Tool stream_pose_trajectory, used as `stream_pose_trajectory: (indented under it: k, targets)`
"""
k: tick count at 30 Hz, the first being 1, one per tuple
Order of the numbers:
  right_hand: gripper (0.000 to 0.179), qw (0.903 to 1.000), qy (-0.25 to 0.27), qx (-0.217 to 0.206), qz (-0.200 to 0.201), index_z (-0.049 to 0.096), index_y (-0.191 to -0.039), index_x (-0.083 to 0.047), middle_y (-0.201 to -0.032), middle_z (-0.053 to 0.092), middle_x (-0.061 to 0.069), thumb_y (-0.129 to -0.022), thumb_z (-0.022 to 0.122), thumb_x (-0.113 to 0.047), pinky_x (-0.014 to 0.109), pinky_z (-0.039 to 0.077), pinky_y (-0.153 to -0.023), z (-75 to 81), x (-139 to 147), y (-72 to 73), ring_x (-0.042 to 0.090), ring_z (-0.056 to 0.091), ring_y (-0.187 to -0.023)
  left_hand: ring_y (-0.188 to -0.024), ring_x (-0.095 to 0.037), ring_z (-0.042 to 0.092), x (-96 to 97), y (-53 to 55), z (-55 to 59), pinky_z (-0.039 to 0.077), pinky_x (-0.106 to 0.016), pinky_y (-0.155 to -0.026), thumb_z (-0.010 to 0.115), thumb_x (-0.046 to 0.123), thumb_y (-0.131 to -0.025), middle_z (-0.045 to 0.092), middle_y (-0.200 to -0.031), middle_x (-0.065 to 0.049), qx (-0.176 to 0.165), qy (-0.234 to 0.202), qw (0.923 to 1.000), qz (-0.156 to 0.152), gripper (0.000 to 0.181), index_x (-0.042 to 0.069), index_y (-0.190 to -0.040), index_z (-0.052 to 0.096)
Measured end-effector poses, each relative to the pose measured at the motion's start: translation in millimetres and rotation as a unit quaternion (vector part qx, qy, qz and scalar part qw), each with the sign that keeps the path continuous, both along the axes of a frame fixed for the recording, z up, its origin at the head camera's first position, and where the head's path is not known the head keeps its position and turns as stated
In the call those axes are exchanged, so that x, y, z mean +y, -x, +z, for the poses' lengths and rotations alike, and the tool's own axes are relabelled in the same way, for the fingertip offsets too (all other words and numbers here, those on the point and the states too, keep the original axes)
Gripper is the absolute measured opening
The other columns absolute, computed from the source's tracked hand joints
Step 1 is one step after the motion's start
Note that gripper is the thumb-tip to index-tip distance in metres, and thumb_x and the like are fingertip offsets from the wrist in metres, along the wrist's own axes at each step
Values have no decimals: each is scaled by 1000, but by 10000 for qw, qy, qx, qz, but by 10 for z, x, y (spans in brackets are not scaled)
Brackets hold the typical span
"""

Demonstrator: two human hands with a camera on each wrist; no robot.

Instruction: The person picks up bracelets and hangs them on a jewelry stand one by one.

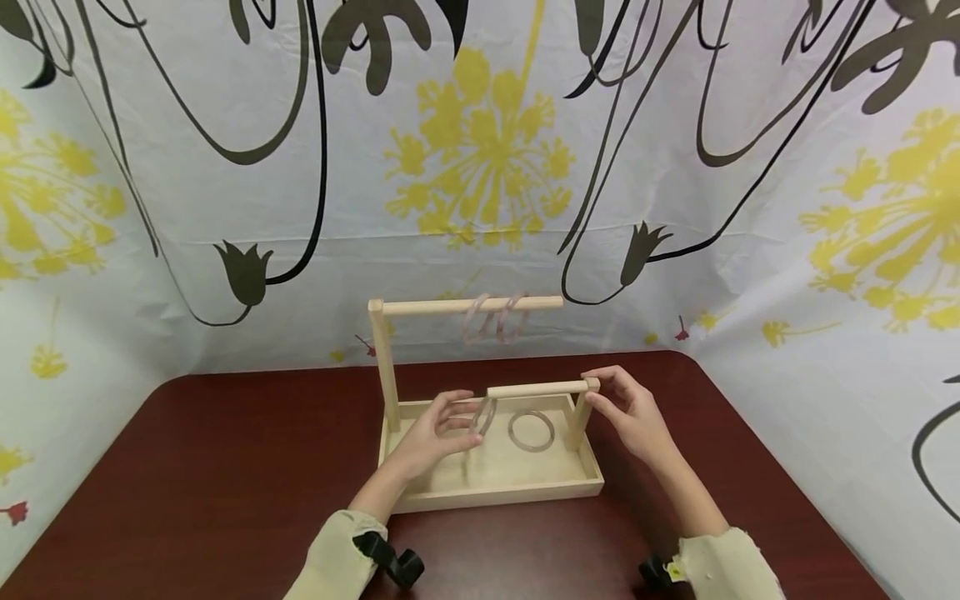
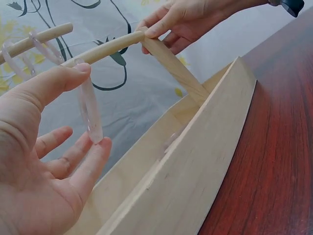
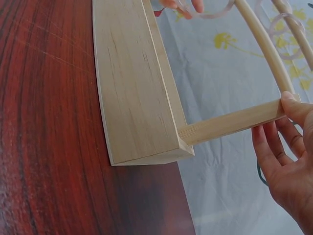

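Observation:
A translucent pinkish bangle [image 2: 91, 110] is held by my left hand [image 1: 429, 439], thumb at its top edge and a fingertip at its bottom. It sits at the free end of the lower wooden bar [image 1: 534, 389] of a bangle stand. My right hand [image 1: 633, 415] grips the top of the short post [image 3: 230, 121], where that bar joins it. Another bangle [image 1: 532, 451] lies flat in the stand's tray [image 1: 495, 499], below the lower bar.
Two pinkish bangles [image 1: 500, 325] hang on the higher bar [image 1: 427, 307], carried by a tall post [image 1: 386, 367] at the tray's left. The stand rests on a dark red table [image 1: 247, 467]. A patterned cloth [image 1: 480, 200] hangs behind the table.

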State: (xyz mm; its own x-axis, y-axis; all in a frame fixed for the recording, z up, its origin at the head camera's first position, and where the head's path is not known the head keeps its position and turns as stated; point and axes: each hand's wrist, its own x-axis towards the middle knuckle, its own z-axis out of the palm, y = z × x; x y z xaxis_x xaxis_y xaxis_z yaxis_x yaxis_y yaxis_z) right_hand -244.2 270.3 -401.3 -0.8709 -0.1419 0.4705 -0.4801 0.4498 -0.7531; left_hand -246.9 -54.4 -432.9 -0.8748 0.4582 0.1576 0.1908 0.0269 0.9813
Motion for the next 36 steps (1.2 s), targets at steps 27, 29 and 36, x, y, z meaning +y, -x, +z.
stream_pose_trajectory:
  k: [27, 29, 36]
  targets:
    - [23, 9999, -36, 165, -36, 63, -117, 1, -109, 66, 7, -96, 65, -6, 9, 50, -86, 4, 7, -4, 0, 62, -98, -139, -42, 46, 202, 0, 199, 52, -30, -101, 68, 6, -93, 37, -153, -24, -133, -857, 9959, -249, 73, 2, -154, 28]
    - [23, 9999, -27, 165, -32, 62, -117, 2, -109, 66, 8, -96, 65, -6, 9, 50, -85, 4, 8, -5, 0, 62, -97, -140, -41, 44, 258, 8, 208, 52, -31, -102, 68, 6, -93, 36, -154, -23, -239, -913, 9951, -294, 72, 3, -154, 30]
    - [24, 9998, -49, 197, 7, 62, -118, 1, -110, 66, 10, -96, 65, -7, 11, 51, -86, -15, 6, 2, 1, 62, -98, -141, -38, 44, 434, 29, 184, 51, -33, -103, 68, 4, -92, 41, -151, -22, -427, -1113, 9919, -439, 70, 5, -153, 33]
